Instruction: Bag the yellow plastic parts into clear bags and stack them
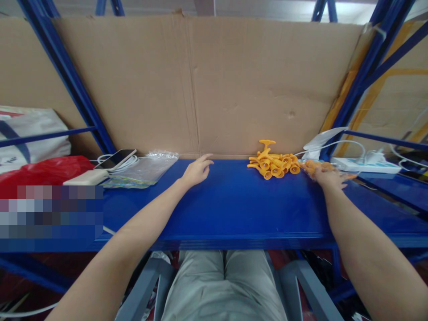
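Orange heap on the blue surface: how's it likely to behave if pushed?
The orange heap probably spreads rather than sliding as one, since its pieces look loosely piled. Strays may roll in arcs, given their round flared ends. The piece with the T-shaped top looks likeliest to tip, rising above the rest.

Plain glossy blue tabletop [227, 205], orange-yellow plastic pieces [276, 165], tan cardboard [234, 84].

- Phone [116, 158] by coiled white cable [129, 164], left on blue tabletop [227, 205]
- Red plastic bag [53, 170], far left; white fabric bag [40, 129] behind
- Cream block [86, 177] beside red bag
- White power strip [381, 167] at right, cables around
- Cardboard sheet [250, 89] upright at back
- Blue metal posts [72, 76] both sides
- Gray armrests [145, 281] below front edge
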`<action>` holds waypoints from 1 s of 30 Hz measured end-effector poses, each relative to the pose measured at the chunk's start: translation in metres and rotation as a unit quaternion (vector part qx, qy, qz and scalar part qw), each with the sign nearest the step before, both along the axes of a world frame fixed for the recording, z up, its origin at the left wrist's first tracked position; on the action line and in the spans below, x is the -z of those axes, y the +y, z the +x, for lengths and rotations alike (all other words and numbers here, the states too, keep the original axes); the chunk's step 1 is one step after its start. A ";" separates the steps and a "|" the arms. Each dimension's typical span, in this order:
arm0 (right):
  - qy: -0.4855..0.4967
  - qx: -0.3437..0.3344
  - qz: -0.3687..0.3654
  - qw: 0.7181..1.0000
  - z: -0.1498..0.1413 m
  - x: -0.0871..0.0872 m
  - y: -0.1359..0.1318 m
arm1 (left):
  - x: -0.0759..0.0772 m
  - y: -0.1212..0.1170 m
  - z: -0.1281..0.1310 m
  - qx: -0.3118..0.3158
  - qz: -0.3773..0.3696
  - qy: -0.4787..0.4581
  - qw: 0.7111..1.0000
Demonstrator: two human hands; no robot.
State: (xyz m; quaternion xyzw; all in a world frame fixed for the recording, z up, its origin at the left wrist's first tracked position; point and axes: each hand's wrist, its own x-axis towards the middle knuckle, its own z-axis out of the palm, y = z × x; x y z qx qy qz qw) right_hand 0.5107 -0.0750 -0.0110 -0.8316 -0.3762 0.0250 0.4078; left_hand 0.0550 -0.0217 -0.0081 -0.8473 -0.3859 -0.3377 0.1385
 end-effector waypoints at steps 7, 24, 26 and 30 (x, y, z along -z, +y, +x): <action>0.003 -0.006 -0.090 0.996 -0.008 -0.010 0.000 | 0.000 0.001 0.000 0.000 -0.003 0.008 1.000; -0.022 0.023 -0.109 0.994 -0.012 -0.008 -0.004 | -0.002 -0.001 0.000 0.002 -0.006 0.014 1.000; -0.021 0.027 -0.111 0.993 -0.011 -0.009 -0.004 | -0.002 -0.001 0.000 0.002 -0.008 0.012 1.000; -0.002 0.035 -0.111 0.993 -0.012 -0.013 -0.005 | -0.002 0.000 -0.001 0.000 -0.013 0.012 1.000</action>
